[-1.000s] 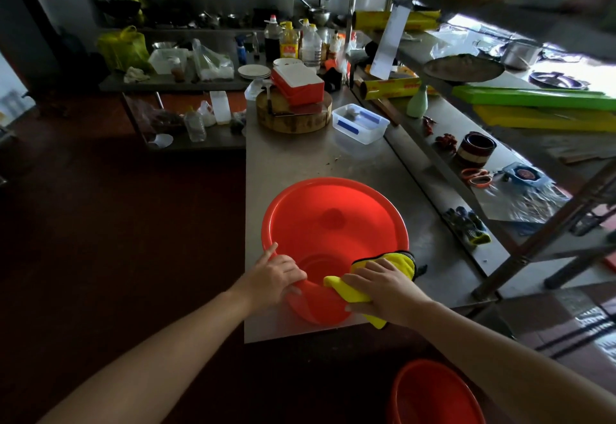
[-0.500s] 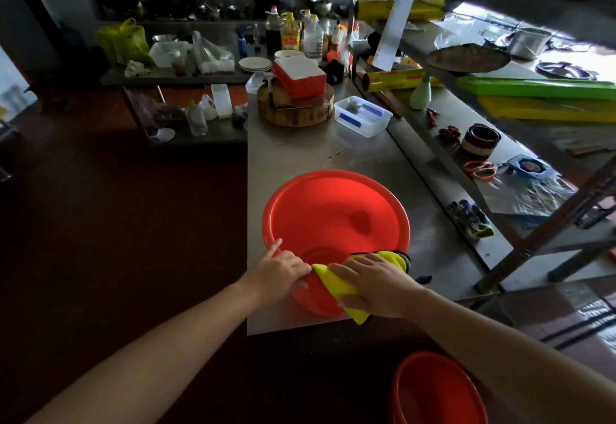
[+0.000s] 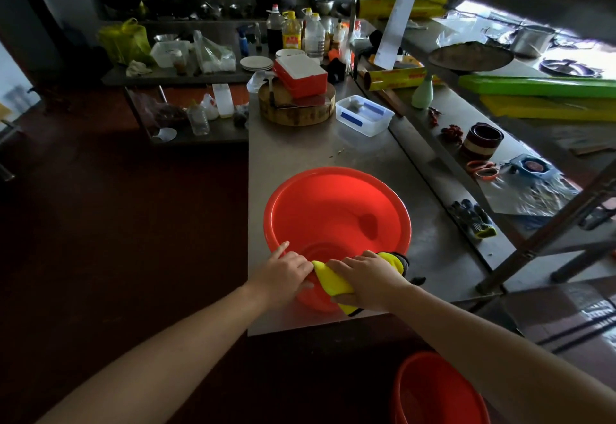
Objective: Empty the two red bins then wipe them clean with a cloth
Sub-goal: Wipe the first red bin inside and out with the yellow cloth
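A round red bin (image 3: 336, 210) stands near the front edge of the steel table (image 3: 293, 157), its inside showing nothing in it. My left hand (image 3: 283, 272) grips the bin's near rim, forefinger stretched along the edge. My right hand (image 3: 368, 277) presses a yellow cloth (image 3: 330, 280) against the near rim and outer wall, right beside the left hand. A dark part of the cloth hangs at the right of my hand. A second red bin (image 3: 433, 390) sits low on the floor at the bottom right, partly cut off by my right forearm.
Farther along the table are a clear plastic box (image 3: 365, 115), a round wooden chopping block (image 3: 296, 108) with a red-and-white box (image 3: 301, 75) on it, and bottles behind. A lower shelf at right holds gloves (image 3: 473, 220), scissors and a jar. Dark floor lies to the left.
My right hand has slid the yellow cloth leftwards along the near rim until it meets my left hand. The left hand has kept its grip on the rim.
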`<control>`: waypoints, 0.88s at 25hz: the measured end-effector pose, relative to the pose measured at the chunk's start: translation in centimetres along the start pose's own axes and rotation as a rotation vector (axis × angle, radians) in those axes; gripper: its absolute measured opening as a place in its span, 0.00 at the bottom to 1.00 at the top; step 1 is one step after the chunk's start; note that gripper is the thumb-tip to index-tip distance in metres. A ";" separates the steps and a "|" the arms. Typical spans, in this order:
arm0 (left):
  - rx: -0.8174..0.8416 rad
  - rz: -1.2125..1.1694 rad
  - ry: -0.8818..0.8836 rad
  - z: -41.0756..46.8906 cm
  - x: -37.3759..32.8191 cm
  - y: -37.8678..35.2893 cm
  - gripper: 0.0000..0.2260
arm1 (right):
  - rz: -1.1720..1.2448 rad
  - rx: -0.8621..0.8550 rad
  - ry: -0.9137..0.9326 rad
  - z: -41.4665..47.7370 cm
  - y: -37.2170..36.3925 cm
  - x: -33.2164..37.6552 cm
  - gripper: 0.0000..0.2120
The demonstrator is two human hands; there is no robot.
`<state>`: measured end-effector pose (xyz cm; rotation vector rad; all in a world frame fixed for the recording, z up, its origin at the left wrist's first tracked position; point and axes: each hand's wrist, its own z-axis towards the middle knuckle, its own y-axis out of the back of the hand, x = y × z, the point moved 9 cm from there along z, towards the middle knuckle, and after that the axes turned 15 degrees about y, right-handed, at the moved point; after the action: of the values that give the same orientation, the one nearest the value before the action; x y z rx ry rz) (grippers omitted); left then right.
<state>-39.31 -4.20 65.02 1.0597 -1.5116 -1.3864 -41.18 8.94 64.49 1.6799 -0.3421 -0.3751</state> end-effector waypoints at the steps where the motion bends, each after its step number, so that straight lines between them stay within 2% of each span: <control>1: -0.017 -0.025 0.003 0.1 0.2 0.2 0.18 | -0.011 -0.024 0.014 -0.1 0.1 0.0 0.38; 5: -0.041 0.019 -0.035 0.1 3.5 1.2 0.16 | -0.029 -0.115 0.095 -2.3 0.9 -1.1 0.36; 8: -0.008 0.102 0.030 0.9 6.2 1.9 0.17 | -0.178 -0.234 0.143 -3.7 2.2 -1.8 0.34; 11: 0.017 0.232 -0.038 1.1 4.4 1.4 0.21 | -0.158 -0.252 0.151 -3.2 2.3 -1.0 0.32; 13: 0.027 0.203 -0.056 0.9 2.1 0.8 0.23 | -0.099 -0.210 0.095 -2.2 2.1 -0.4 0.33; 17: 0.026 0.007 -0.041 0.7 -0.6 0.1 0.19 | -0.100 -0.122 -0.007 -0.6 1.6 0.1 0.41; 19: 0.005 -0.054 -0.037 0.7 0.7 0.6 0.19 | -0.107 -0.137 0.008 -0.2 1.7 0.1 0.39; 22: -0.014 0.065 -0.053 1.2 4.6 1.5 0.19 | -0.150 -0.248 0.057 -0.9 2.7 -1.1 0.34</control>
<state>-42.05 -8.10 66.55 0.9638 -1.5590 -1.3876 -41.75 9.87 67.36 1.4732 -0.1217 -0.4604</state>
